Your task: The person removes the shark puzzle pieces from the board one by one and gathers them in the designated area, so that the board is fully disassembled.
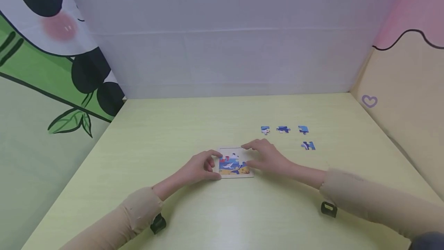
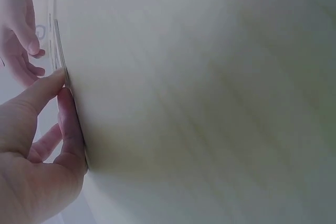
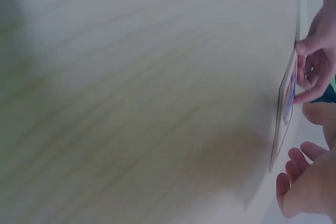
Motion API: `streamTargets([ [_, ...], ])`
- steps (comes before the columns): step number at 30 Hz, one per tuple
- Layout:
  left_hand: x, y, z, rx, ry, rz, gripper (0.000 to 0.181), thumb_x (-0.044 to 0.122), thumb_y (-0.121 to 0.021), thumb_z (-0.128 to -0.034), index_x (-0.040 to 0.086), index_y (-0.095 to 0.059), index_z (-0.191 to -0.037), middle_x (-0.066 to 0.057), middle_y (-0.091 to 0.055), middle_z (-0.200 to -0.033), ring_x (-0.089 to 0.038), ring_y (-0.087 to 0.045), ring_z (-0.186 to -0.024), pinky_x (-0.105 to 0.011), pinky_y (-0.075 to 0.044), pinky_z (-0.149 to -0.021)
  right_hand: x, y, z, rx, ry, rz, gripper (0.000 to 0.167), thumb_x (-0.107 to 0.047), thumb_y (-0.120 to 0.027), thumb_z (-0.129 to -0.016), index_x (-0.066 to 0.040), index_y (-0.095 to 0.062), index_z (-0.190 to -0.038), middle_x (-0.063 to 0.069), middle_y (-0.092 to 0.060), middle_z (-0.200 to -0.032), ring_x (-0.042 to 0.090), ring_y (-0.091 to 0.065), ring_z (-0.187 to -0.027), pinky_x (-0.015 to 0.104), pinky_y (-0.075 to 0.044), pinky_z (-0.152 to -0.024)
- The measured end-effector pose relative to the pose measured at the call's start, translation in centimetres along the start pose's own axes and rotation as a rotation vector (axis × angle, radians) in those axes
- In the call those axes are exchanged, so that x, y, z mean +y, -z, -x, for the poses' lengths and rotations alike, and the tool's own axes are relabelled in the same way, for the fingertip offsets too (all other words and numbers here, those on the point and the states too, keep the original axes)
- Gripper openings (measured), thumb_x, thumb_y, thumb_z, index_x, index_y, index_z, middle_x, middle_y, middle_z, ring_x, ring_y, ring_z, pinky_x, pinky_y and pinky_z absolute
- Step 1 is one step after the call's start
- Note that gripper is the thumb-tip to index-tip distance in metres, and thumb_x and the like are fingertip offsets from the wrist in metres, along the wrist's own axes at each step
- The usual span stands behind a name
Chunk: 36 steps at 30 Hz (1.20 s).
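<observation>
A small jigsaw puzzle board point(image 1: 227, 151) with a pale frame lies on the table in the middle of the head view. Pieces with a sea picture fill its lower part, and a pale area shows at the top. My left hand point(image 1: 197, 168) holds the board's left edge, thumb near the lower corner and index finger near the upper one. Over the right edge hovers my right hand point(image 1: 269, 157), thumb and fingers apart. No piece shows between them in the right wrist view, where the hand point(image 3: 310, 182) is beside the board point(image 3: 281, 124).
Several loose puzzle pieces lie beyond the right hand: one at left point(image 1: 265, 130), a dark blue one point(image 1: 283, 129), a light blue one point(image 1: 303, 129) and a nearer one point(image 1: 308, 146). Printed cloth walls point(image 1: 225, 57) enclose the pale table point(image 1: 166, 126) at back and sides.
</observation>
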<state>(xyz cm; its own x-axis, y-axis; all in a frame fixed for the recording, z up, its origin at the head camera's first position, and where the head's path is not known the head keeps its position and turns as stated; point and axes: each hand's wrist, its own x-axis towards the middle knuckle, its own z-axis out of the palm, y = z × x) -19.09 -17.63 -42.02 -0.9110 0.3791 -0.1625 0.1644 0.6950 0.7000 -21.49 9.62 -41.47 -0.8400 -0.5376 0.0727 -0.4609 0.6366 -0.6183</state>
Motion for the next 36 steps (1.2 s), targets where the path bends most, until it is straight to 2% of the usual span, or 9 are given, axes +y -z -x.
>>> streamTargets([
  [5,-0.1,0.0,0.0,-0.003,-0.01,-0.005,0.063,0.021,-0.084,-0.0774,0.016,-0.057,-0.133,-0.001,-0.059,-0.093,-0.013,-0.056,-0.079,-0.025,-0.045,-0.071,-1.2,-1.3,-0.6,-0.07,-0.03,0.039,0.053,-0.023,-0.075,-0.087,-0.015,-0.059,-0.137,0.001,-0.062,-0.135,0.02,-0.05,-0.119,0.043,-0.041,-0.103],
  [11,-0.3,-0.1,-0.1,-0.013,-0.036,-0.009,0.062,0.022,-0.084,-0.078,0.017,-0.056,-0.133,-0.001,-0.059,-0.093,-0.012,-0.057,-0.077,-0.025,-0.046,-0.071,-2.0,-1.8,-0.7,-0.063,0.015,0.089,0.053,-0.02,-0.076,-0.086,-0.012,-0.059,-0.135,0.003,-0.064,-0.132,0.02,-0.052,-0.115,0.042,-0.04,-0.099],
  [16,-0.5,-0.1,-0.2,-0.014,-0.031,-0.005,0.062,0.023,-0.084,-0.0781,0.018,-0.056,-0.133,-0.001,-0.059,-0.094,-0.012,-0.056,-0.078,-0.026,-0.046,-0.072,-2.5,-1.7,-1.0,-0.081,0.01,0.074,0.053,-0.015,-0.076,-0.086,-0.008,-0.059,-0.136,0.006,-0.065,-0.13,0.02,-0.051,-0.111,0.038,-0.042,-0.096],
  [22,-0.5,0.0,-0.2,-0.012,-0.034,-0.01,0.062,0.023,-0.084,-0.0781,0.017,-0.056,-0.133,-0.001,-0.059,-0.094,-0.012,-0.056,-0.078,-0.025,-0.046,-0.071,-2.5,-1.7,-1.9,-0.136,-0.033,0.029,0.056,-0.013,-0.076,-0.086,-0.009,-0.057,-0.138,0.008,-0.061,-0.131,0.021,-0.052,-0.117,0.04,-0.045,-0.102],
  [24,-0.5,0.0,-0.1,-0.011,-0.038,-0.008,0.062,0.023,-0.084,-0.0779,0.017,-0.056,-0.133,-0.001,-0.059,-0.094,-0.012,-0.056,-0.078,-0.025,-0.046,-0.071,-2.5,-1.7,-2.2,-0.147,-0.041,0.018,0.055,-0.012,-0.076,-0.085,-0.009,-0.058,-0.137,0.007,-0.061,-0.128,0.019,-0.054,-0.115,0.039,-0.046,-0.102],
  [31,-0.4,0.0,-0.1,-0.006,-0.038,0.005,0.062,0.022,-0.084,-0.0773,0.016,-0.057,-0.132,-0.002,-0.059,-0.093,-0.013,-0.056,-0.078,-0.025,-0.046,-0.071,-2.5,-1.4,-3.2,-0.159,-0.011,0.026,0.043,-0.004,-0.071,-0.086,-0.004,-0.064,-0.128,0.004,-0.067,-0.113,0.014,-0.058,-0.097,0.032,-0.051,-0.092],
  [36,-0.5,-0.1,-0.2,-0.008,-0.035,0.015,0.062,0.022,-0.084,-0.0775,0.016,-0.056,-0.132,-0.002,-0.059,-0.093,-0.013,-0.056,-0.078,-0.025,-0.046,-0.072,-2.4,-1.3,-3.5,-0.159,-0.014,0.097,0.042,-0.01,-0.076,-0.082,-0.01,-0.068,-0.123,0.001,-0.067,-0.108,0.014,-0.053,-0.092,0.03,-0.047,-0.085],
])
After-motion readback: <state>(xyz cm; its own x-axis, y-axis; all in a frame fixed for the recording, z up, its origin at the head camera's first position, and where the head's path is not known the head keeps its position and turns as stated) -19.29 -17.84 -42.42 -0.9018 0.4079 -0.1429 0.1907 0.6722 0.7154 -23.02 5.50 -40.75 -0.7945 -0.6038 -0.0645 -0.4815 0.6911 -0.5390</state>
